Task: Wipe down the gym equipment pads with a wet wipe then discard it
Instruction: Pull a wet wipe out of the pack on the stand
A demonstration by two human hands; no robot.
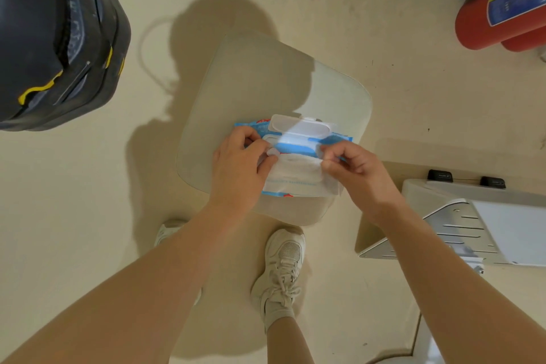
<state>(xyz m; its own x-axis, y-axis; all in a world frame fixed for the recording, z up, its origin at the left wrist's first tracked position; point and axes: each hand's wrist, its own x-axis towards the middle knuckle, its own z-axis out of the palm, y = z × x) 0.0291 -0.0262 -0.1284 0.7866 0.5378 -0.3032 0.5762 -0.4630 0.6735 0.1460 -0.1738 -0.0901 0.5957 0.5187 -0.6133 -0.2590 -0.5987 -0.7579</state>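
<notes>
Both of my hands are busy at the middle of the head view; my left hand pinches the left edge of a wet wipe between thumb and curled fingers, and my right hand pinches its right edge the same way, so the sheet hangs spread between them. Behind the wipe, toward twelve o'clock from my knuckles, lies the wipes pack, blue and white, its white flip lid standing open; the wipe covers the near half of the pack, and I cannot tell whether it is free of the opening. The pack rests on a pale stool seat that serves as my worktop, a rounded square tilted a little in the frame; my shadow falls over its far left part.

At ten o'clock a large black gym pad with yellow trim and stitched seams fills the corner, well apart from the stool. At two o'clock a red fire extinguisher with a blue and yellow label lies against the wall. At four o'clock sits a grey metal bracket with slots, just beside my right forearm. At six o'clock my beige sneaker stands on the cream floor, under the near edge of the stool; the toe of my other shoe shows beside my left forearm.
</notes>
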